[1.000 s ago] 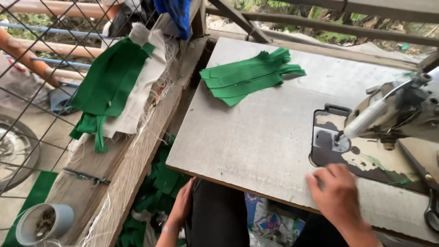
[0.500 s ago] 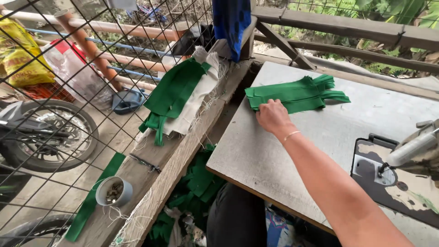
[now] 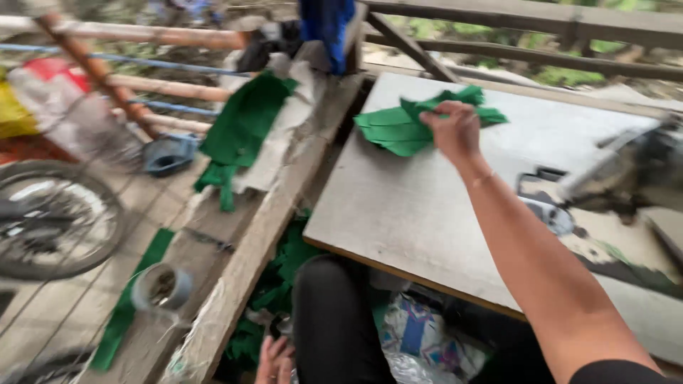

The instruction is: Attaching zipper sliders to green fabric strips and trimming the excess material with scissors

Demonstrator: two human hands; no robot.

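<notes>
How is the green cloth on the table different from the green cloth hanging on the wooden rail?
The green cloth on the table is a flat stack of pieces, gripped by the right hand. The green cloth on the rail drapes down over white fabric, and no hand touches it. The table cloth looks brighter, the rail cloth darker. Both are green fabric.

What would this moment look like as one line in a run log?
right hand: grasping green fabric pieces on grey table | left hand: low beside lap, holding nothing visible | sewing machine: at right, blurred
</notes>
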